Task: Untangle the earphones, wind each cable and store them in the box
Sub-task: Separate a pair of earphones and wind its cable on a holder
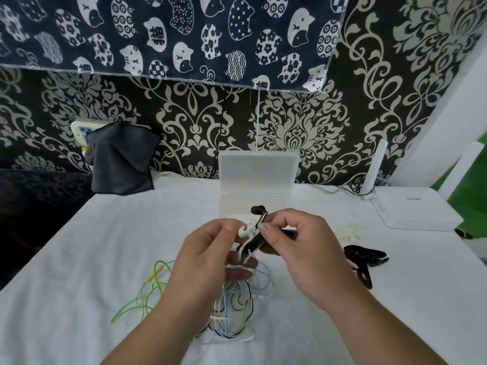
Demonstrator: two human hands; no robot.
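Note:
Both hands are raised over the middle of the white table. My left hand [210, 251] pinches a white earbud [245, 229] and its white cable. My right hand [297, 246] pinches a black earphone [257, 209] by its stem, close against the white one. From the hands a tangle of white, black, pale blue and green cables [232, 306] hangs to the table. A yellow-green cable [147, 288] loops out to the left. The clear plastic box [259, 177] stands open behind the hands, lid upright against the wall.
A black clip [366, 256] lies to the right of my hands, with small white pieces [349, 233] behind it. A white router [416, 209] sits at the far right. A dark cloth [121, 159] hangs at the back left.

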